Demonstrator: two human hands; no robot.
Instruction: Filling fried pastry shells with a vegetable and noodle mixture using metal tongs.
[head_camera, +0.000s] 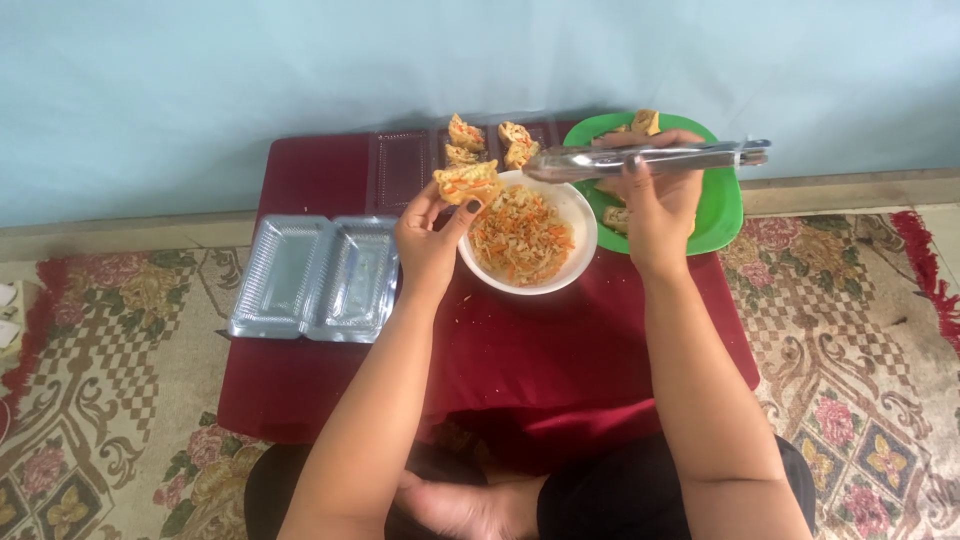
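My left hand (428, 236) holds a stuffed fried tofu piece (466, 182) over the rim of a white bowl (583, 222) filled with shredded vegetable mix. My right hand (655, 208) grips metal tongs (650, 158) held level, their tips pointing left over the bowl's far edge. Behind the right hand lies a green plate (722, 205) with a few fried pieces. Several filled tofu pieces (490, 141) sit in a clear tray at the table's back.
An open clear plastic clamshell container (314, 277) lies on the left of the low table covered in dark red cloth (520, 350). A patterned carpet (850, 330) surrounds the table; a pale blue wall rises behind it. My legs are folded below.
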